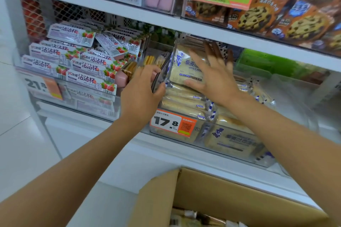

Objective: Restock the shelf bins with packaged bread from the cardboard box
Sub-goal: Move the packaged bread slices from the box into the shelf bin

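Grip: left hand holds the divider of the bread bin. The right hand is wide and flat, pressing an upright bread packet. We judge this the settling step. Next we need more packets from the cardboard box below.

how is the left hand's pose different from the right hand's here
The left hand curls its fingers round the clear divider; the right hand is flat, fingers spread. The left grips; the right only presses against the upright bread packet. Both are at the bread bin.
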A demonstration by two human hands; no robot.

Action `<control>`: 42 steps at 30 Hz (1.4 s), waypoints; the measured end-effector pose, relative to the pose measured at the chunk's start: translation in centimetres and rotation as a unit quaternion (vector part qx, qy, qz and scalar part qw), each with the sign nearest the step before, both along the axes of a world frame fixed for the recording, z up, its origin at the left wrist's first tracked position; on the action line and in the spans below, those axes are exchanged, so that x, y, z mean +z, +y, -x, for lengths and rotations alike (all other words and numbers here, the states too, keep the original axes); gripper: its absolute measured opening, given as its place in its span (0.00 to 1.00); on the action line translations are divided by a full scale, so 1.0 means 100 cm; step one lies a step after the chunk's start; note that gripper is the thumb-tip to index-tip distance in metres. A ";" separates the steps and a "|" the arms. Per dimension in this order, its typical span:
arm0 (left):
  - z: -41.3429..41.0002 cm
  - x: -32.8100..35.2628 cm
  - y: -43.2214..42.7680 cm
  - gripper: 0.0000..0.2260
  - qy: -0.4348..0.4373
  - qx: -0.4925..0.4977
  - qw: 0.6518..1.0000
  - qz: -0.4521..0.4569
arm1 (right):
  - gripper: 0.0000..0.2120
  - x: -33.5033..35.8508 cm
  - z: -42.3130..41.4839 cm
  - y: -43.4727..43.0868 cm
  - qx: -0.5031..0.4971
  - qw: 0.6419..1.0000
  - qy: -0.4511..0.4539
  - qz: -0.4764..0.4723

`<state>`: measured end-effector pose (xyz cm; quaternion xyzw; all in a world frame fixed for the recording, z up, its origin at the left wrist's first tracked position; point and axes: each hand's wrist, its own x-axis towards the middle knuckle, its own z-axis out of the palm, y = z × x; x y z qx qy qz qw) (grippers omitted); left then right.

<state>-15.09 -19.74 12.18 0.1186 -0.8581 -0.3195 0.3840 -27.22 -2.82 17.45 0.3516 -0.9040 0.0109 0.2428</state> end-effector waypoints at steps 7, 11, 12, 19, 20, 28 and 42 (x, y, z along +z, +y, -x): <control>-0.022 0.018 0.025 0.11 -0.050 0.067 0.996 0.024 | 0.27 0.000 -0.041 0.037 0.057 0.995 -0.054 0.058; -0.054 0.009 0.063 0.07 -0.068 -0.040 0.997 -0.022 | 0.09 -0.016 -0.081 0.075 0.062 0.989 -0.054 0.119; -0.064 0.001 0.076 0.05 -0.081 -0.076 0.992 -0.050 | 0.06 -0.022 -0.095 0.087 0.063 0.989 -0.055 0.122; -0.138 -0.095 0.163 0.10 -0.321 -0.199 0.921 -0.096 | 0.09 -0.118 -0.185 0.196 -0.018 0.952 -0.303 0.037; -0.145 -0.115 0.173 0.11 -0.367 -0.206 0.902 -0.097 | 0.09 -0.138 -0.194 0.212 -0.031 0.939 -0.342 0.009; -0.180 -0.226 0.208 0.19 -0.594 -0.295 0.738 -0.126 | 0.12 -0.247 -0.227 0.287 -0.099 0.854 -0.511 -0.002; -0.146 -0.204 0.212 0.06 -0.447 -0.265 0.842 -0.145 | 0.12 -0.232 -0.249 0.268 -0.139 0.735 -0.625 0.224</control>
